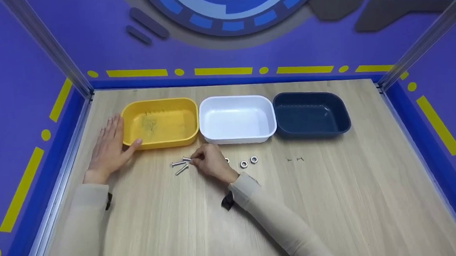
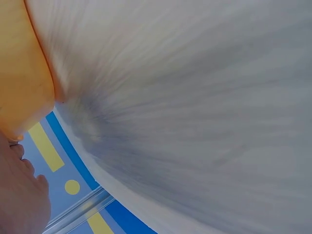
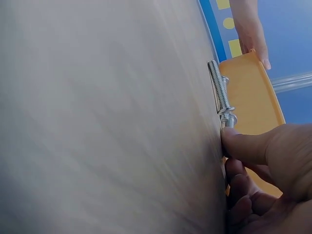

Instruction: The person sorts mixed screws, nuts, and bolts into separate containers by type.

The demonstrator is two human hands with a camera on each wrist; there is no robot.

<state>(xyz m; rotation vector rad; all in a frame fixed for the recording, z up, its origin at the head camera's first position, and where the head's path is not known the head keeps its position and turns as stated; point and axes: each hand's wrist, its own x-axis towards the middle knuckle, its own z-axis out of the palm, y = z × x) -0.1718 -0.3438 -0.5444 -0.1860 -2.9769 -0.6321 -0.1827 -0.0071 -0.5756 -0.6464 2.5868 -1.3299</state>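
My left hand lies along the left wall of the yellow bin, its fingers straight and the thumb over the front corner of the rim. In front of that bin, my right hand pinches a silver screw between thumb and fingertips, low over the table. Beside it on the wood lie more silver screws. From the right wrist view, the thumb presses at the end of the screws, whose threaded shafts point away. Several metal nuts sit right of the right hand, one partly hidden by it.
A white bin and a dark blue bin stand in a row with the yellow one. Two tiny dark screws lie on the wooden table before the dark bin. Purple panels surround the table at the back and sides.
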